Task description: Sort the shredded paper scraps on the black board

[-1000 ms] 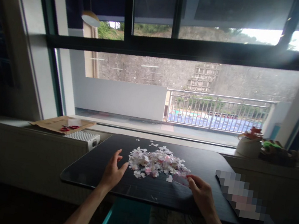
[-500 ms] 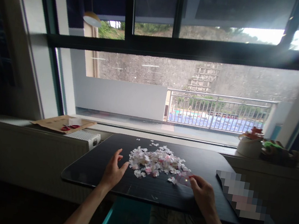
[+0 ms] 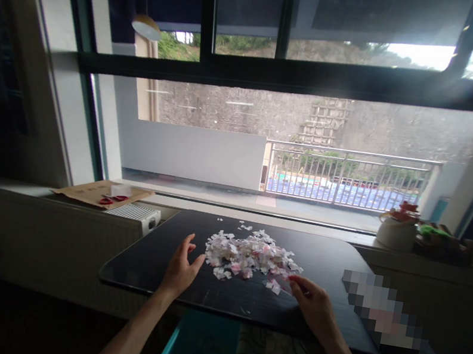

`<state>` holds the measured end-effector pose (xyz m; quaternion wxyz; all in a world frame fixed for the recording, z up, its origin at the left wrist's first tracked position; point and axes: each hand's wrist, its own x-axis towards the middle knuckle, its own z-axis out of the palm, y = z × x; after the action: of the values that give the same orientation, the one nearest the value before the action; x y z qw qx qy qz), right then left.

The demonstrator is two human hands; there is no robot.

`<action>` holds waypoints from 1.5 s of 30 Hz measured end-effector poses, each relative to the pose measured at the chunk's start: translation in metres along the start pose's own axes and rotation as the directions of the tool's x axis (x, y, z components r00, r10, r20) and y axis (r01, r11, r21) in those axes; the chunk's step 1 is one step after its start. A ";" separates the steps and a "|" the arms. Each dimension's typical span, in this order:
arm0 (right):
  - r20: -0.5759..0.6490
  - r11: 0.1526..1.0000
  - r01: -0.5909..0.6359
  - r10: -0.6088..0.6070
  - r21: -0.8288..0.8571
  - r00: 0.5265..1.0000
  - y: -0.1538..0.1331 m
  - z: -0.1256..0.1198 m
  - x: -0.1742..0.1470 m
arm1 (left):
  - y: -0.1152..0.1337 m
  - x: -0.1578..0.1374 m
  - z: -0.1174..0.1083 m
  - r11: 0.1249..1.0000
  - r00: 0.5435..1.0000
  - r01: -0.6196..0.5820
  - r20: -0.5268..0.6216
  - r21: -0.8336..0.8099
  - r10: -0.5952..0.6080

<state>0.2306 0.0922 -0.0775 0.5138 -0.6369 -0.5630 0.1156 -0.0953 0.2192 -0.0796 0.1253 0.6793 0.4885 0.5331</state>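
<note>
A loose heap of small white and pale pink paper pieces (image 3: 251, 253) lies in the middle of the dark table (image 3: 149, 265). On the heap's left side, my left hand (image 3: 181, 269) is held with its fingers spread and nothing in it, the thumb close to the nearest pieces. My right hand (image 3: 313, 301) pinches the edge of a thin, see-through plastic piece (image 3: 284, 283) at the heap's front right. That plastic overlaps a few paper pieces, and its full outline is hard to make out.
A pixelated flat object (image 3: 383, 313) lies at the table's right end. Red-handled scissors (image 3: 112, 199) rest on brown paper (image 3: 80, 192) on the left sill. A white pot (image 3: 396, 231) stands on the right sill. Below the table edge is a teal surface (image 3: 202, 352).
My right hand has moved slightly left, bringing the see-through plastic piece closer against the front right of the heap. My left hand stays in nearly the same place.
</note>
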 end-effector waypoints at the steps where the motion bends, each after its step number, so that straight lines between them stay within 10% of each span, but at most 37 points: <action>1: -0.015 1.000 -0.004 0.004 0.002 1.000 0.000 0.000 0.000 | 0.000 0.000 0.000 1.000 1.000 -0.001 0.001 0.001 0.001; 45: 0.388 0.977 0.205 -0.211 0.056 0.897 -0.033 0.026 -0.040 | 0.002 -0.006 0.003 0.999 1.000 -0.012 -0.004 0.037 0.012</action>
<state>0.1785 0.0668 -0.0809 0.4046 -0.5336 -0.7182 0.1891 -0.0916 0.2144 -0.0829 0.1087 0.6834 0.4943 0.5261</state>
